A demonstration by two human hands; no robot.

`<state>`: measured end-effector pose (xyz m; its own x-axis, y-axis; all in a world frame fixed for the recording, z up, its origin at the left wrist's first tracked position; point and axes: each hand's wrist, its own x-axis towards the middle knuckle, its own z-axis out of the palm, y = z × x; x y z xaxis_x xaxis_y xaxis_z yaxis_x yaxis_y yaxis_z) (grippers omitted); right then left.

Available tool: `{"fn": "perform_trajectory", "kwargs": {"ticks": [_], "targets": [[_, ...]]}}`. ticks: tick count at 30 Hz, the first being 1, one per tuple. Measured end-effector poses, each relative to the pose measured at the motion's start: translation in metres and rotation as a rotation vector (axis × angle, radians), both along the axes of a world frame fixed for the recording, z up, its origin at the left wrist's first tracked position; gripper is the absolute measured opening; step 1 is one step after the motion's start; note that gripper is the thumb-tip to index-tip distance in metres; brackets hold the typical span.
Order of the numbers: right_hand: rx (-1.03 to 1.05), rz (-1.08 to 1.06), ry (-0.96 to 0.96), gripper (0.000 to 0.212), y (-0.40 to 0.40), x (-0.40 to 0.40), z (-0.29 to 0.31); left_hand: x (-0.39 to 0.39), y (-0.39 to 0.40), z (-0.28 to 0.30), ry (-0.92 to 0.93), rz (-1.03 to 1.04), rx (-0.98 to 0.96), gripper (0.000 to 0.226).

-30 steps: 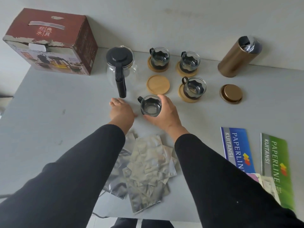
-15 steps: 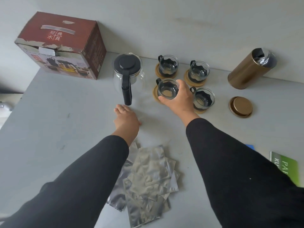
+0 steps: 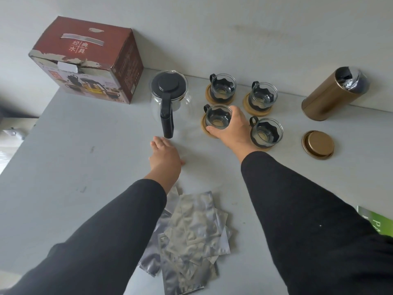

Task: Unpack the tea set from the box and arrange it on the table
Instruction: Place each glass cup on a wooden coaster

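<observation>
My right hand (image 3: 232, 130) grips a glass cup with a black holder (image 3: 218, 118), which sits on the front-left wooden coaster (image 3: 205, 129). Three more cups stand on coasters around it: back left (image 3: 222, 87), back right (image 3: 263, 96) and front right (image 3: 266, 132). To their left stands a glass teapot with a black lid and handle (image 3: 169, 101). My left hand (image 3: 164, 158) rests flat on the grey table (image 3: 74, 156) just in front of the teapot handle, holding nothing. The red tea set box (image 3: 89, 60) sits closed at the back left.
A gold tin (image 3: 331, 94) lies open against the wall at the right, with its gold lid (image 3: 318, 144) in front of it. A pile of silver foil sachets (image 3: 187, 233) lies near the table's front edge. A green booklet (image 3: 376, 222) shows at the right edge.
My right hand carried the cup from the table's middle back onto the bare front-left coaster. My left hand slid slightly forward toward the teapot handle. The view shifted, hiding the blue booklet.
</observation>
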<state>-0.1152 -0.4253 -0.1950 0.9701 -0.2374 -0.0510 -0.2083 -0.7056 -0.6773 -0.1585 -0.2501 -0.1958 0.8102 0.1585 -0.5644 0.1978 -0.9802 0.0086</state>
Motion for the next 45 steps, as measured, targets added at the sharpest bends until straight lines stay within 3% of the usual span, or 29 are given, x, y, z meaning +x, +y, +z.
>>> {"fn": "perform_trajectory", "kwargs": {"ticks": [9,15,21,23,28,33,38,45], "targets": [[0.023,0.033,0.024,0.084,-0.002,-0.002,0.001,0.000,0.000,0.000,0.005,0.006,-0.018,0.095],[0.031,0.110,0.053,0.109,-0.006,-0.010,0.011,-0.001,0.000,-0.002,-0.002,0.012,-0.032,0.094],[-0.174,-0.029,-0.284,0.092,-0.027,-0.029,0.026,-0.004,0.006,-0.006,0.001,0.057,-0.066,0.096],[-0.230,-0.132,-0.315,0.093,-0.032,-0.040,0.020,-0.004,0.013,-0.010,0.025,0.081,-0.052,0.096],[-0.004,-0.342,-0.168,0.106,-0.068,-0.081,-0.008,0.000,-0.002,-0.007,0.046,0.066,-0.017,0.095],[0.101,-0.297,0.039,0.117,-0.066,-0.085,-0.018,0.000,0.001,-0.006,0.009,-0.001,0.021,0.091],[0.089,-0.390,-0.062,0.114,-0.069,-0.069,-0.016,0.001,-0.002,-0.005,-0.010,-0.013,0.006,0.092],[0.120,-0.362,-0.026,0.117,-0.074,-0.056,-0.018,0.002,-0.004,-0.005,-0.008,-0.039,0.057,0.090]]}}
